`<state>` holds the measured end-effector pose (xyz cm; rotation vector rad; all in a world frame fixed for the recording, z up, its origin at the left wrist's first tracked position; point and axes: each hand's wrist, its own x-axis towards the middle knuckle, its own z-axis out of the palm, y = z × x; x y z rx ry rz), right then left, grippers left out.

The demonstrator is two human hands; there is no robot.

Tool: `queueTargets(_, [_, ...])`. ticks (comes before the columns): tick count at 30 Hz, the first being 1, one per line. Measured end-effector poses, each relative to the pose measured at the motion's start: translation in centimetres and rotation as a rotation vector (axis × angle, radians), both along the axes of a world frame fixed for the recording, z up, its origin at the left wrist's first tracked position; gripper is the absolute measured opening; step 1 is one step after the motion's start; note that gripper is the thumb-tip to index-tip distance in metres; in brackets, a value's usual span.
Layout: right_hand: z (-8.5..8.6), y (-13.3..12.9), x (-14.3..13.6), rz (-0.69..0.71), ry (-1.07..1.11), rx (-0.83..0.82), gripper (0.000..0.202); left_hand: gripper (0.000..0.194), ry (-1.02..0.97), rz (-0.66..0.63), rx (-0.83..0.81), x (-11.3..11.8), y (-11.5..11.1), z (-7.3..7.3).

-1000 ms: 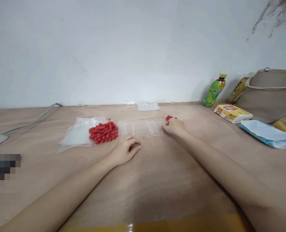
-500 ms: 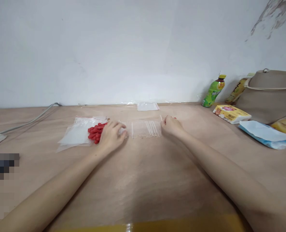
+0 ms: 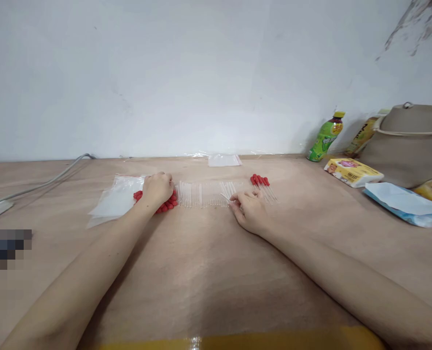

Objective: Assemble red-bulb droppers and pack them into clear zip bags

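My left hand (image 3: 159, 188) rests over a pile of red rubber bulbs (image 3: 169, 201); its fingers curl down among them, and the fingertips are hidden. Between the thumb and fingers of my right hand (image 3: 250, 206), a thin clear dropper tube (image 3: 224, 197) is pinched and points up to the left. A row of similar clear tubes (image 3: 200, 194) lies side by side on the table between my hands. Just beyond my right hand are several droppers (image 3: 261, 180), clear tubes with red bulbs at their far ends.
Clear zip bags (image 3: 113, 199) lie left of the bulbs; another small bag (image 3: 224, 160) is by the wall. A green bottle (image 3: 325, 138), a yellow tissue pack (image 3: 353, 172), a blue-white packet (image 3: 407, 203) and a grey handbag (image 3: 408, 146) stand right. A cable (image 3: 55, 181) runs at left.
My left hand has moved from the row of tubes onto the red bulbs. My right hand has come nearer and slightly left, uncovering the droppers, with a tube in its fingers.
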<state>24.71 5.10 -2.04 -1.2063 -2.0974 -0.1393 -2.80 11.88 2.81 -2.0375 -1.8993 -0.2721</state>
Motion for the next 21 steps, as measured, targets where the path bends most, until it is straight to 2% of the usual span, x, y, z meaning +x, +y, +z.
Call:
queueTargets(8, [-0.1,0.0,0.0,0.003,0.007,-0.027,0.017,0.028,-0.034,0.011,0.132,-0.3,-0.3,-0.1])
queueTargets(11, [-0.2,0.1,0.1,-0.009,0.002,-0.009,0.022,0.027,-0.124,-0.062,0.306,-0.3,-0.8,0.3])
queueTargets(14, [-0.4,0.3,0.2,-0.01,0.016,0.009,0.023,0.028,-0.368,-0.192,0.443,0.7,-2.0,0.5])
queueTargets(15, [-0.4,0.4,0.2,-0.007,0.021,0.01,0.023,0.029,-0.468,-0.242,0.442,1.3,-2.7,0.3])
queueTargets(17, [-0.5,0.4,0.3,0.004,0.027,0.007,0.021,0.03,-0.612,-0.367,0.341,2.7,-4.4,-0.4])
queueTargets(21, [-0.4,0.4,0.3,0.022,0.036,-0.004,0.019,0.023,-0.62,-0.682,-0.001,4.9,-7.8,-2.3])
